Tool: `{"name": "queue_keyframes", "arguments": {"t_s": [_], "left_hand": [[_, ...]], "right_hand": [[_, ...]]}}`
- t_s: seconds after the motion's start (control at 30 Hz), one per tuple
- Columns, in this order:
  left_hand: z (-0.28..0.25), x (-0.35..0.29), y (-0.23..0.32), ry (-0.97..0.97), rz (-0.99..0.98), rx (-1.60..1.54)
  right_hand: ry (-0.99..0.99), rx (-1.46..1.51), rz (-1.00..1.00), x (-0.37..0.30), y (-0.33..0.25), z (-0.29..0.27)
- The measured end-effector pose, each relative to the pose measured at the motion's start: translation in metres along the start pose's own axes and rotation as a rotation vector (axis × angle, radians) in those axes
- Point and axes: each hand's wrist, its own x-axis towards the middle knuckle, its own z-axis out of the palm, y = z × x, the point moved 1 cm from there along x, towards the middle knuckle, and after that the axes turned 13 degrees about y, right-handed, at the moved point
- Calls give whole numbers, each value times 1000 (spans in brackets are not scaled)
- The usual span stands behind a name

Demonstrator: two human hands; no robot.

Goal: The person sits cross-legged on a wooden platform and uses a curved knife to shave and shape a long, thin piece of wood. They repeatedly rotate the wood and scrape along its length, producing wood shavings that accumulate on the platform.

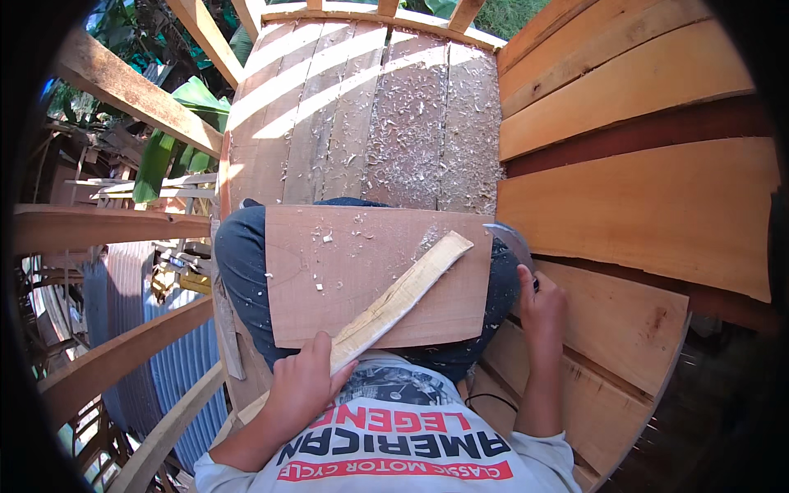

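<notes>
A pale strip of wood (403, 292) lies slantwise over a flat brown board (308, 246) resting on my lap. My left hand (306, 380) is closed around the strip's near end, close to my shirt. Just past the board's right edge, my right hand (542, 306) grips a knife with a curved blade (511, 238). The blade points away from me, its tip close to the board's far right corner and apart from the strip. Most of the knife's handle is hidden in my fingers. A few shavings (327, 237) are scattered on the board.
Ahead, a plank floor (329, 131) is littered with curled shavings (419, 107). Wide planks (625, 205) form a wall close on my right. Wooden rails (123, 341) run along the left, with corrugated sheets (185, 370) below. A dark cord (491, 397) shows beside my right hip.
</notes>
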Motion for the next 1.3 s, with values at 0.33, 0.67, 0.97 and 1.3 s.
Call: {"name": "queue_keyframes", "arguments": {"t_s": [0.33,0.67,0.97,1.3], "left_hand": [[2,8,14,35,-59,-6],[2,-1,-1,44,-63,-47],[-6,-1,-2,11,-72,-53],[-7,5,-1,-38,-84,-65]], "right_hand": [[-153,48,-189,-39,-30,26],[-116,77,-63,-21,-8,4],[-57,-29,-75,-17,-11,23],[-121,46,-137,-22,-27,25]]}}
